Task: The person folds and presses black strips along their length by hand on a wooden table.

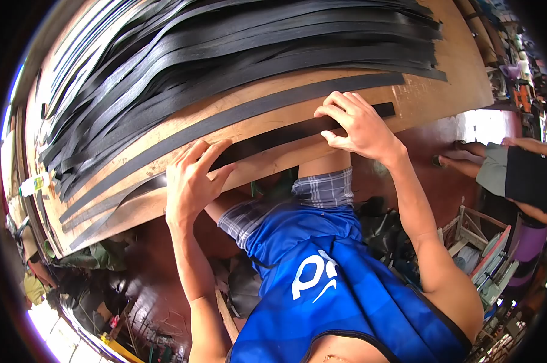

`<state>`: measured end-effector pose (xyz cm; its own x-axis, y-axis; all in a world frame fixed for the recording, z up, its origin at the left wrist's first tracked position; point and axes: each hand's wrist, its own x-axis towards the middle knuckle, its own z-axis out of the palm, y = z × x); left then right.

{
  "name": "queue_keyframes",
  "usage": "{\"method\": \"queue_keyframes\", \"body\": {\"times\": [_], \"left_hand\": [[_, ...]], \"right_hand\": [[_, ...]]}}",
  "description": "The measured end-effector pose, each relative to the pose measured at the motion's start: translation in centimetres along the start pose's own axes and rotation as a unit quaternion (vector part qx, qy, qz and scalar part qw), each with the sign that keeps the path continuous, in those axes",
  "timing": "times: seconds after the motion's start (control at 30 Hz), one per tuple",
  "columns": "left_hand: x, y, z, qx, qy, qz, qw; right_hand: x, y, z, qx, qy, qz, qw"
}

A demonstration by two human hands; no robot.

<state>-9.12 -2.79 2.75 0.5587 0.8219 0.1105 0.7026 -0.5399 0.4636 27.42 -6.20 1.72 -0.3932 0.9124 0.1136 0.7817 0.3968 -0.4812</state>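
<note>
A long black strip (pixel 273 137), rubber or leather by its look, runs under both hands along the near edge of the wooden table. My left hand (pixel 194 175) is over its middle, thumb and fingers spread apart. My right hand (pixel 355 124) is over the strip near its right end, with curled fingers at the far side, the thumb at the near side and a gap between them. Left of my left hand, a strip section (pixel 113 209) looks twisted, with two tails fanning out. Just beyond lies another single flat black strip (pixel 237 115).
A thick pile of black strips (pixel 243 54) covers the far part of the wooden table (pixel 464 78). A wooden crate-like frame (pixel 467 233) stands on the floor at right. Another person (pixel 497 169) is farther right. A bottle (pixel 34 184) is by the left edge.
</note>
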Motion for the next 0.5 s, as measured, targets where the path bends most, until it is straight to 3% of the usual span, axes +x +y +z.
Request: {"method": "queue_keyframes", "body": {"times": [0.27,0.5], "left_hand": [[0.0,0.3,0.0,-0.034,-0.001,0.007,0.999],[0.3,1.3,-0.6,-0.007,0.011,0.007,1.000]], "right_hand": [[-2.1,1.4,1.1,-0.069,0.026,0.019,0.997],[-1.0,-0.5,3.8,-0.032,0.067,0.002,0.997]]}}
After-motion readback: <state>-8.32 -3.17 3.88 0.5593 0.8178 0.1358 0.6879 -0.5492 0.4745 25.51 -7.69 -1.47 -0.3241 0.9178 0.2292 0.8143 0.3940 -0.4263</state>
